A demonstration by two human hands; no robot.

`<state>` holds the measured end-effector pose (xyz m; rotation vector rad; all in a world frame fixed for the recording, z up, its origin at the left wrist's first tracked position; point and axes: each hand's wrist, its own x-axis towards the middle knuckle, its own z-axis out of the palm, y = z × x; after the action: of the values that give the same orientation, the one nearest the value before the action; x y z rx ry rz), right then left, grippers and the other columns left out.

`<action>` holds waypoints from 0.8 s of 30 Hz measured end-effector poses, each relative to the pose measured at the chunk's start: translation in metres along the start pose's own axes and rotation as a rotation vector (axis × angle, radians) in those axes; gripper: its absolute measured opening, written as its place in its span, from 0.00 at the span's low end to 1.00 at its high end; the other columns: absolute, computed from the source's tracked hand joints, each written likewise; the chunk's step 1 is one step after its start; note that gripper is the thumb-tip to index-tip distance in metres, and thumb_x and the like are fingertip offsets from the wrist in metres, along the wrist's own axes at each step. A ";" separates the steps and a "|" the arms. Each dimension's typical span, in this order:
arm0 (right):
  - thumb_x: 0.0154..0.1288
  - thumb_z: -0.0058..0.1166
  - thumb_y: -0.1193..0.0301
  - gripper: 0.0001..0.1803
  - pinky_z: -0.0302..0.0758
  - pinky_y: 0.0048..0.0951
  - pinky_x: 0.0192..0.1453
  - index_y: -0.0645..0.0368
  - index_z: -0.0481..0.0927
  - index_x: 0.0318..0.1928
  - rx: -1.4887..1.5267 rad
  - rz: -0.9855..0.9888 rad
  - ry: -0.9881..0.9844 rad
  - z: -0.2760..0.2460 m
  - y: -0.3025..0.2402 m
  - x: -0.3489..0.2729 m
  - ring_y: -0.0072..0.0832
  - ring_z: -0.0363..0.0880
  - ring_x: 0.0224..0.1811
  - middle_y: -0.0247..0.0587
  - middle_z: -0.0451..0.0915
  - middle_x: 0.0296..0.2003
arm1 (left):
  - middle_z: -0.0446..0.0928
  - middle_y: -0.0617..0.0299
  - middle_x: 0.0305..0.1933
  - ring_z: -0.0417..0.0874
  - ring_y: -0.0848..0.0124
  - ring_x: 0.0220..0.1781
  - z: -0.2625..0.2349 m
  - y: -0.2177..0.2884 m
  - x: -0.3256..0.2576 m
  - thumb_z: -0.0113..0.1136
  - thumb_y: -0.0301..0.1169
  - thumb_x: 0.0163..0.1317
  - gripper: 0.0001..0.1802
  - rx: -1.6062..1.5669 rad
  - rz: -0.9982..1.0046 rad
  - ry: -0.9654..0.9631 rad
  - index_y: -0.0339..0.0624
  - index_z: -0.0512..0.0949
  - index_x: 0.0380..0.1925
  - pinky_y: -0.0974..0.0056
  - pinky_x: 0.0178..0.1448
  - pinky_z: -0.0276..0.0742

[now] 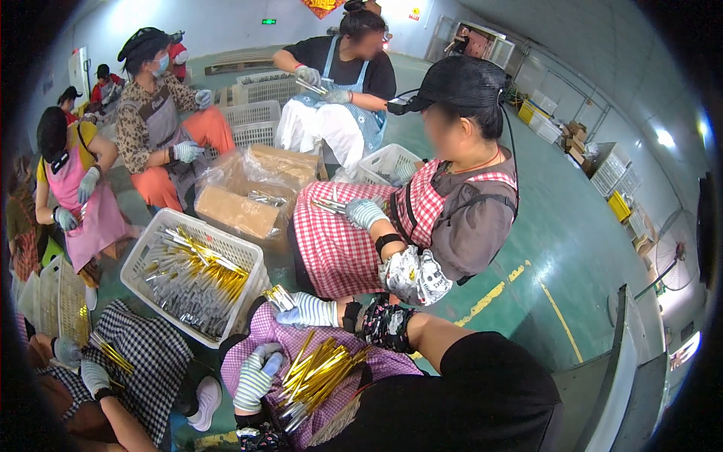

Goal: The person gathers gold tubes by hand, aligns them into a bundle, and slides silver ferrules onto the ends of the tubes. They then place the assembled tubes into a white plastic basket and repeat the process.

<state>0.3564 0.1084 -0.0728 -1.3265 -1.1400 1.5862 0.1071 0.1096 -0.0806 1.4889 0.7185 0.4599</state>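
Both my hands wear striped, grey-fingered gloves. My right hand (pixel 312 310) is closed around a short bundle of slim gold-and-silver tubes (pixel 279 297), held beside the near corner of a white crate (pixel 252 297). More of these pen-like tubes, a loose pile of gold tubes (pixel 320 377), lie across the purple checked apron (pixel 392 369) on my lap. Just left of that pile, my left hand (pixel 256 374) hovers with loosely bent fingers apart and nothing visible in it. Many gold and silver tubes (pixel 192 275) fill the crate.
A co-worker in a red checked apron (pixel 339 233) sits close ahead, holding silver tubes. Another person's gloved hands (pixel 94 377) hold gold tubes at lower left. An open cardboard box (pixel 241 207) stands beyond the crate. A standing fan (pixel 675 252) is at far right.
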 end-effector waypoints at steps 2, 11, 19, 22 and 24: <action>0.62 0.64 0.62 0.15 0.67 0.20 0.22 0.56 0.78 0.44 0.004 -0.003 -0.002 0.000 -0.001 -0.001 0.17 0.68 0.19 0.25 0.75 0.27 | 0.82 0.54 0.40 0.84 0.70 0.41 0.000 -0.001 0.001 0.57 0.28 0.67 0.15 0.007 -0.020 -0.001 0.30 0.76 0.51 0.68 0.47 0.78; 0.62 0.64 0.61 0.17 0.68 0.21 0.23 0.56 0.79 0.47 -0.058 0.015 -0.006 -0.003 0.007 0.002 0.17 0.70 0.21 0.26 0.76 0.29 | 0.83 0.55 0.39 0.84 0.71 0.40 0.003 0.008 -0.002 0.57 0.28 0.67 0.14 0.050 0.013 0.020 0.31 0.77 0.49 0.67 0.46 0.78; 0.64 0.62 0.61 0.18 0.67 0.20 0.24 0.55 0.76 0.50 -0.008 -0.036 -0.032 -0.001 -0.001 -0.006 0.16 0.68 0.22 0.24 0.74 0.29 | 0.83 0.56 0.39 0.83 0.72 0.40 0.006 0.017 -0.007 0.59 0.29 0.67 0.14 0.068 0.020 0.050 0.32 0.77 0.49 0.68 0.46 0.78; 0.65 0.61 0.63 0.15 0.67 0.20 0.25 0.54 0.76 0.48 -0.001 -0.026 -0.033 0.001 -0.003 -0.006 0.16 0.67 0.22 0.24 0.74 0.29 | 0.83 0.56 0.39 0.83 0.72 0.40 0.006 0.011 -0.007 0.58 0.30 0.67 0.14 0.062 0.034 0.057 0.32 0.77 0.49 0.68 0.47 0.78; 0.65 0.61 0.63 0.14 0.67 0.20 0.25 0.53 0.74 0.46 -0.020 -0.034 -0.018 0.002 -0.008 -0.009 0.16 0.67 0.22 0.24 0.72 0.28 | 0.83 0.56 0.39 0.83 0.73 0.41 0.006 0.010 -0.007 0.58 0.29 0.67 0.14 0.046 0.035 0.061 0.32 0.77 0.49 0.68 0.47 0.78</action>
<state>0.3559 0.1016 -0.0626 -1.3006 -1.1863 1.5692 0.1076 0.1010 -0.0697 1.5375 0.7561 0.5200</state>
